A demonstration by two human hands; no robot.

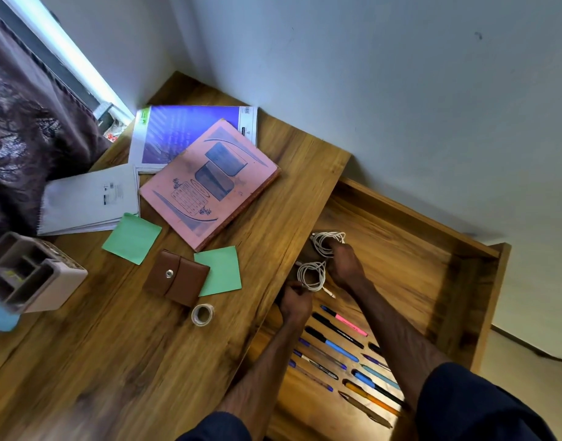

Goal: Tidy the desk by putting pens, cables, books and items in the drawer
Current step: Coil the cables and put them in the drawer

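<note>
Centre right: both hands in the drawer (400,218); right hand (345,264) clasps upper cable (327,241), left hand (294,302) fisted beside lower cable (312,275).

No legible text on books (209,176) or pens (340,345)

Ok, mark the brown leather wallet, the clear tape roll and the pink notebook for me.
Brown leather wallet (177,276), head view, on its flap beside the snap.
Clear tape roll (203,314), head view, on its ring.
Pink notebook (209,183), head view, middle of its cover.
</note>
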